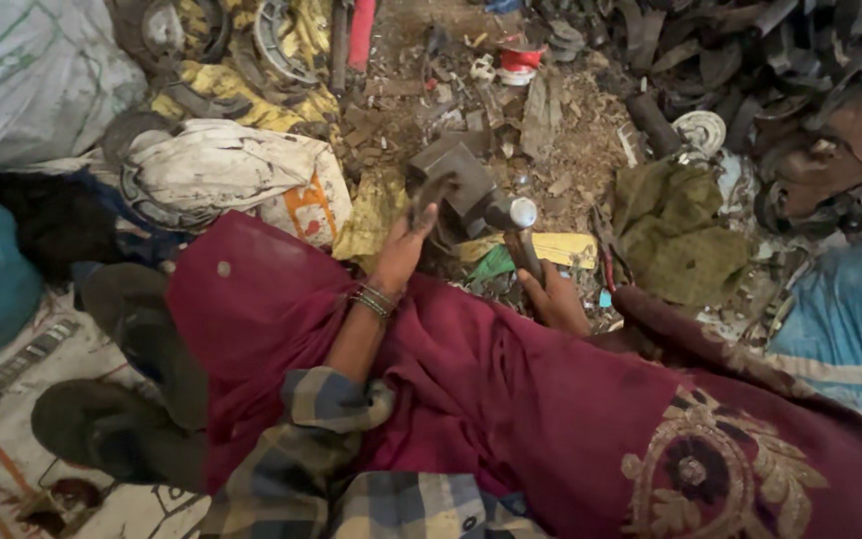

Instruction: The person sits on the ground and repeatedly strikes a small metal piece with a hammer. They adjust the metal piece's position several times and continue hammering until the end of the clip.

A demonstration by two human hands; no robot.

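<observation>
My left hand (404, 245), with bangles at the wrist, holds a dark curved metal piece (431, 192) upright against a grey metal block (463, 175) on the ground. In my right hand (554, 296) is the wooden handle of a hammer (517, 228); its shiny head is raised just right of the block. A maroon cloth (511, 399) with gold embroidery drapes over my lap and partly hides both forearms.
A pile of dark scrap metal parts (750, 70) fills the upper right. White sacks (221, 170) and a yellow cloth lie at the upper left. An olive rag (680, 235) is on the right, dark sandals (122, 399) at the lower left. Debris litters the dirt behind the block.
</observation>
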